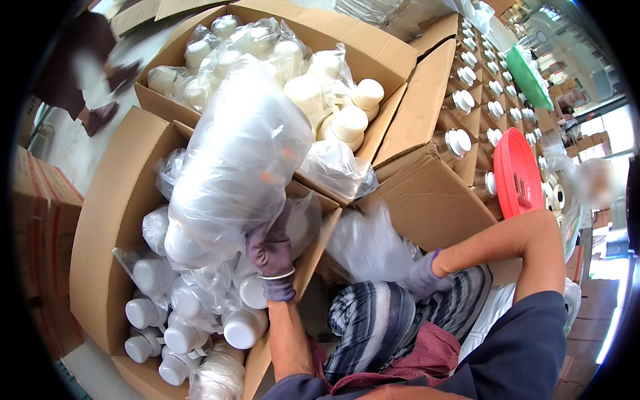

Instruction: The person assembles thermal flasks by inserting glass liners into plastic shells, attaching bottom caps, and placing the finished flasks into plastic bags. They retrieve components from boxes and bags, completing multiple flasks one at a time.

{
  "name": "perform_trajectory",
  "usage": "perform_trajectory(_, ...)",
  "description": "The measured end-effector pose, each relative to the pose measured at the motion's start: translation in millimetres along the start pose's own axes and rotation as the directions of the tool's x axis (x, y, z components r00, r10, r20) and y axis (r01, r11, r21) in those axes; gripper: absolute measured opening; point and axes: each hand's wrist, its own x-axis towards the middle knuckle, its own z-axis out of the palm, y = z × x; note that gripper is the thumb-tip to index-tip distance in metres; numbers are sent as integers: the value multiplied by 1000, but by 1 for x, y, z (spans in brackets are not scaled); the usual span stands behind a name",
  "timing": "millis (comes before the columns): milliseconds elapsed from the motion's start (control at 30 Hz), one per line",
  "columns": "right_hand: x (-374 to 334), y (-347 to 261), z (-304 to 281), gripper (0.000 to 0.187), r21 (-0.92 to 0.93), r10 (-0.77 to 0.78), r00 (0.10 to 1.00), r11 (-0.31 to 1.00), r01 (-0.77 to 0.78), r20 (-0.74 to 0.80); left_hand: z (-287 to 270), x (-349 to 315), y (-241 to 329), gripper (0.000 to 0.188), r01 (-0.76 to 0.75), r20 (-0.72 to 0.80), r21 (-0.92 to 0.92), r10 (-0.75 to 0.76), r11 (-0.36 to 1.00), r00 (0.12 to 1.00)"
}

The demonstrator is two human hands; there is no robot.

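Observation:
My left hand [269, 250], in a purple knit glove with a white band at the wrist, is closed on a large bulging bundle in clear plastic [237, 160]. The bundle hangs over the near cardboard box [100, 247], its contents showing only as pale, cloudy shapes with small orange spots. Below it in the box lie several white-capped bottles [241, 328] in clear bags. My right hand [427, 275], gloved too, is low beside my knee, against a loose translucent plastic bag [370, 243]. Hand and bag are smeared by motion, and the right fingers cannot be made out.
Behind stands a second open box [380, 33] of bagged cream-coloured bottles [350, 125]. At right, divided cartons hold rows of brown bottles with white tops [459, 141]; a red basin [517, 175] and a green basin [529, 77] rest on them. Someone's legs [77, 67] show at far left.

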Motion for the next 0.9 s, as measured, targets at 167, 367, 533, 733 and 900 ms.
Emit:
perform_trajectory(167,60,82,-204,40,328,151,763,838,-436,628,11,-2,8,30,-61,-27,76,63,995,998)
perform_trajectory(367,125,237,-316,33,-237,922,284,347,-907,262,12,-1,8,26,-104,52,16,103,994,993)
perform_trajectory(533,117,299,-182,48,-114,979,78,57,-992,-189,18,-3,14,26,-62,36,83,59,995,998)
perform_trajectory(733,71,333,-276,69,-246,969,219,242,-939,119,20,3,9,27,-31,49,-48,34,998,998)
perform_trajectory(900,38,280,-330,76,412,873,484,421,-808,59,8,-3,12,32,27,-74,187,-14,982,997)
